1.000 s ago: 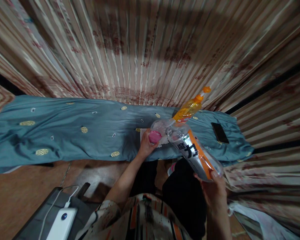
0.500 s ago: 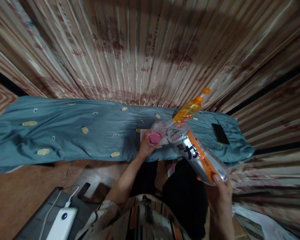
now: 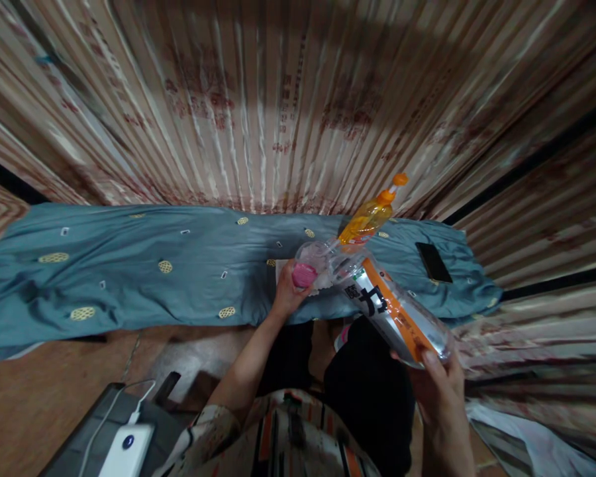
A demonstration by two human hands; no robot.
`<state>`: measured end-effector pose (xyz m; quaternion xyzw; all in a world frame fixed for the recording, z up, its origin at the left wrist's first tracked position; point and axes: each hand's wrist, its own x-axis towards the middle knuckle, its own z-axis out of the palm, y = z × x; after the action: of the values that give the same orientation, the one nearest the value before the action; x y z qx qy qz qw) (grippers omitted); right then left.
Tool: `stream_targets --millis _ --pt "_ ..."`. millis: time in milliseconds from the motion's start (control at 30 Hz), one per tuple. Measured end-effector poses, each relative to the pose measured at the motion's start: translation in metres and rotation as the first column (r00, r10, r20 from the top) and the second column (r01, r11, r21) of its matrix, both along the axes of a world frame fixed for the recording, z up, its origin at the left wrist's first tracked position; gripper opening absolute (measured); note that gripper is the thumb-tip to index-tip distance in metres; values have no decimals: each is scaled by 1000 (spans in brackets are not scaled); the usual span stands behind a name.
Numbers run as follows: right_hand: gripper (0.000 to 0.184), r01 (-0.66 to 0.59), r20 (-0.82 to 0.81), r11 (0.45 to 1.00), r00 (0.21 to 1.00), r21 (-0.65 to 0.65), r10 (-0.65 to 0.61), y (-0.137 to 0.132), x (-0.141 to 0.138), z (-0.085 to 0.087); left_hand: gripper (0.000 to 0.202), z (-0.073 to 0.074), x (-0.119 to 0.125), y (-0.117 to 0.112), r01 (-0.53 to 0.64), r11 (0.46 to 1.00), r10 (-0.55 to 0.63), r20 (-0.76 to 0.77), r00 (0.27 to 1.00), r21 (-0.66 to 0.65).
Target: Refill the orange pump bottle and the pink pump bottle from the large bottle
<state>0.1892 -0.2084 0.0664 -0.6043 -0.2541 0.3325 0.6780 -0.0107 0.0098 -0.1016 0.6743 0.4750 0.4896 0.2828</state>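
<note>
My left hand is closed around a clear plastic cup that shows pink at the end near my fingers. I cannot tell whether the pink is its contents or its base. In my right hand, a large clear bottle with an orange label is gripped near its base. The bottle lies tilted, its neck pointing left to the cup's mouth. Whether the neck touches the cup is unclear. Beneath the cup, a white paper or cloth partly shows. Just behind stands a pump bottle of orange-yellow liquid with an orange top.
A dark phone lies at the right on the blue-green cloth covering the long table. Pleated patterned curtains hang behind and to the right. At lower left, a white power bank with a cable rests on a grey seat.
The view has shifted slightly. My right hand's bottle has rolled or tilted a little. Both hands keep their holds, with the bottle's neck still at the cup.
</note>
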Motion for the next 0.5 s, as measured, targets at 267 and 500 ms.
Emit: stream_targets --millis 267,500 --pt "68 6 -32 1000 999 21 -5 -4 5 -3 93 2 -1 0 -11 999 11 12 1000 -31" --pt "78 3 -7 999 1000 36 -2 -6 7 -4 93 6 -2 0 -11 997 11 0 1000 -75"
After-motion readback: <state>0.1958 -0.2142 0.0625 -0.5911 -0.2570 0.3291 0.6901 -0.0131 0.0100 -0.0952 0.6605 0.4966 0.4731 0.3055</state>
